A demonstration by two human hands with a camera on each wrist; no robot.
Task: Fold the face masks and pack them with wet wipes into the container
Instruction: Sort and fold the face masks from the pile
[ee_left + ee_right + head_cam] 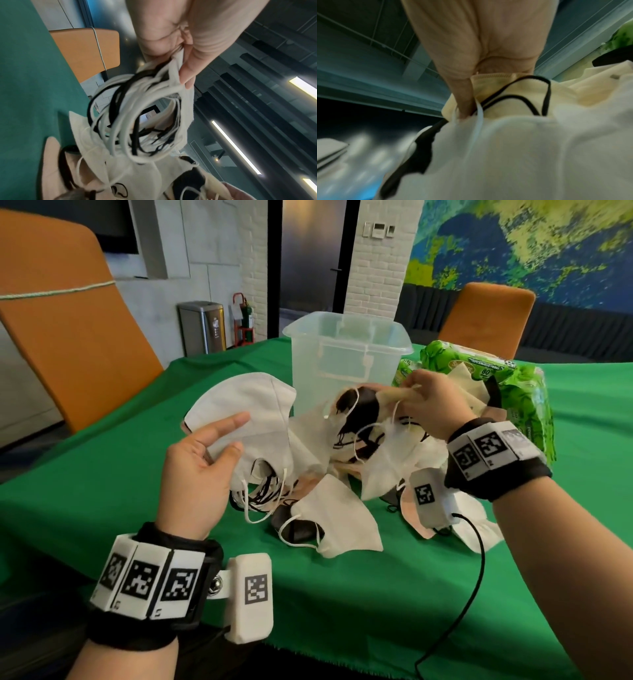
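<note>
My left hand holds up a stack of folded white face masks by one edge, left of the container. In the left wrist view the thumb and fingers pinch that stack, and white and black ear loops hang from it. My right hand pinches a cream mask lifted above the loose pile of masks; tangled loops drag a black mask up with it. The right wrist view shows the cream mask under the thumb. The clear plastic container stands open behind, with green wet wipes packs to its right.
A green cloth covers the table, whose front edge runs just below my wrists. Orange chairs stand at the far left and back right. A black cable trails from my right wrist across the cloth.
</note>
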